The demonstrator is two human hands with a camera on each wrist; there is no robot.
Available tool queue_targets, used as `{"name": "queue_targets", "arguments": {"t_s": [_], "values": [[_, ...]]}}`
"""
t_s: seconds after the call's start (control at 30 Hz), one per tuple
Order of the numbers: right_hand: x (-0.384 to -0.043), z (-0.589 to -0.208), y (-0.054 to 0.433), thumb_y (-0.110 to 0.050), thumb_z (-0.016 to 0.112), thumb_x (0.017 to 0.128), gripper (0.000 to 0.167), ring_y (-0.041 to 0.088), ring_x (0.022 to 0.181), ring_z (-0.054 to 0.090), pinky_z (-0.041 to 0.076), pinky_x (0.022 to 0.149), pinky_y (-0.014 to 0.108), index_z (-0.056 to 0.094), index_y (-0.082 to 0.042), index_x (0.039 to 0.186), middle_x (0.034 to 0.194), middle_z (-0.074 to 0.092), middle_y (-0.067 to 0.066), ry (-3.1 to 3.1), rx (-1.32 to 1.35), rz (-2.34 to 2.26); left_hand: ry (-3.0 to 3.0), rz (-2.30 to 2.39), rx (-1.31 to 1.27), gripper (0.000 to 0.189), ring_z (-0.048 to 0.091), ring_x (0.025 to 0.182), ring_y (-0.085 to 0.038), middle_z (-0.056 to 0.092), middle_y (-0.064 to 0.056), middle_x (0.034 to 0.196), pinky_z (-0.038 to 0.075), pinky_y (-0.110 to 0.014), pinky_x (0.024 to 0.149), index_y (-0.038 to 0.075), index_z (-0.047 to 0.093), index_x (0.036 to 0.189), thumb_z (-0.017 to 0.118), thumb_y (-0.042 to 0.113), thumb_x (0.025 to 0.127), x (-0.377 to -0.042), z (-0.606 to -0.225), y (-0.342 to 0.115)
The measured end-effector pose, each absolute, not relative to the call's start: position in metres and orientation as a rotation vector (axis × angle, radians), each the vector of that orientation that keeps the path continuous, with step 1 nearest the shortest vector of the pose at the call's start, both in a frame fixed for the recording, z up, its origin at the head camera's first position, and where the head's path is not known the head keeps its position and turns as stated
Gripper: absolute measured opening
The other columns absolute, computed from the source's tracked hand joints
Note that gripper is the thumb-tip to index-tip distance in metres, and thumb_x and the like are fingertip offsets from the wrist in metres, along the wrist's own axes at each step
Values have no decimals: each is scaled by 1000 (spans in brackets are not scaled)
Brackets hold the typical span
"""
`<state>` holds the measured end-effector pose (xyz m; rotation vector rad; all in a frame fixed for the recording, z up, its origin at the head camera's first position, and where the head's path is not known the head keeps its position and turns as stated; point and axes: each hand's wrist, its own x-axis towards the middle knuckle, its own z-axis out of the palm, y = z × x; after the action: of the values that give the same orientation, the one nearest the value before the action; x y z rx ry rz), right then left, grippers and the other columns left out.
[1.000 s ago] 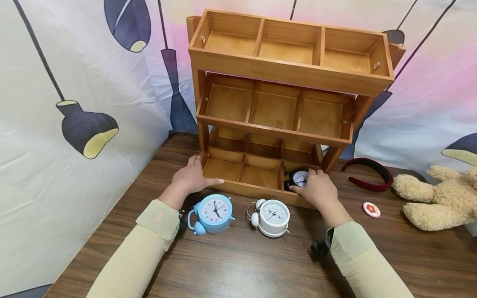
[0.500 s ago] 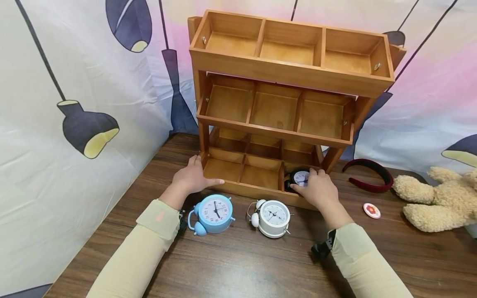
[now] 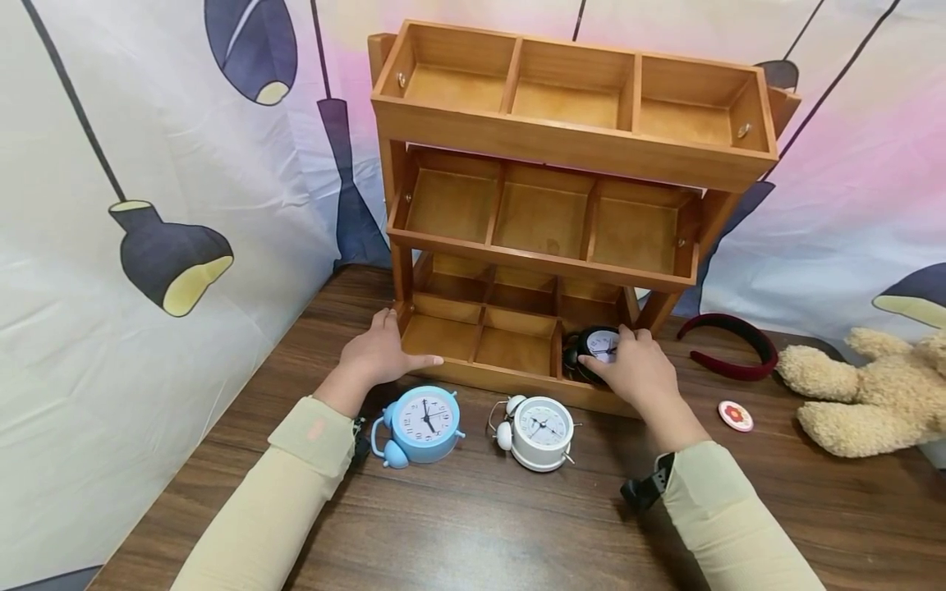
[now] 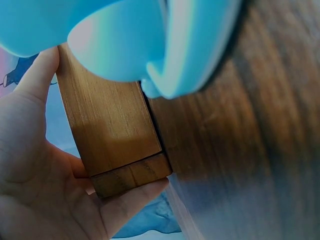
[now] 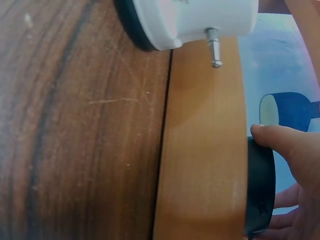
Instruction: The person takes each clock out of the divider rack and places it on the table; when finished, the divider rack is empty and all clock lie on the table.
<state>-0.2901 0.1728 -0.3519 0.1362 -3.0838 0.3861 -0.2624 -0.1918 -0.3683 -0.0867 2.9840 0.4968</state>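
In the head view, my right hand [image 3: 641,365] grips a black twin-bell alarm clock [image 3: 602,343] in the bottom tier's right front compartment. The right wrist view shows the thumb over the clock's black casing [image 5: 261,185], just behind the tray's front board. My left hand [image 3: 375,351] holds the left front corner of the wooden three-tier shelf [image 3: 480,371], thumb along the front edge and fingers round the side. A light blue alarm clock [image 3: 427,425] lies face up near that hand. Further right, a white alarm clock [image 3: 543,433] also lies face up.
A dark red headband [image 3: 739,369], a round badge with a red flower [image 3: 736,416] and a tan teddy bear [image 3: 887,394] lie right of the shelf on the dark wooden table [image 3: 458,533]. A printed cloth [image 3: 281,197] hangs close behind.
My right hand and the black clock have shifted slightly up and to the right, with the clock standing a little higher in its compartment. The left hand stays at the shelf corner.
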Motion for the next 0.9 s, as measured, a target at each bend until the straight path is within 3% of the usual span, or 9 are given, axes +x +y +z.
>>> {"name": "queue_targets", "arguments": {"t_s": [0.53,0.9], "values": [[-278,-332,180,-65,63,86,101,54,111,53,46,87,66,34,7,149,134,39,39,-3061,125,402,2983,498,-77,125,43,132,-47,11,-31,160,47,-55,96,-14,11,153,61,75,81,-262,-367,-192],[-256,-321,194,-82,52,80,96,43,88,59,51,63,52,41,-18,151,124,43,35,-3067,212,328,2979,514,-83,125,44,132,-47,10,-31,160,46,-55,96,-13,11,153,62,76,80,-262,-369,-193]]}}
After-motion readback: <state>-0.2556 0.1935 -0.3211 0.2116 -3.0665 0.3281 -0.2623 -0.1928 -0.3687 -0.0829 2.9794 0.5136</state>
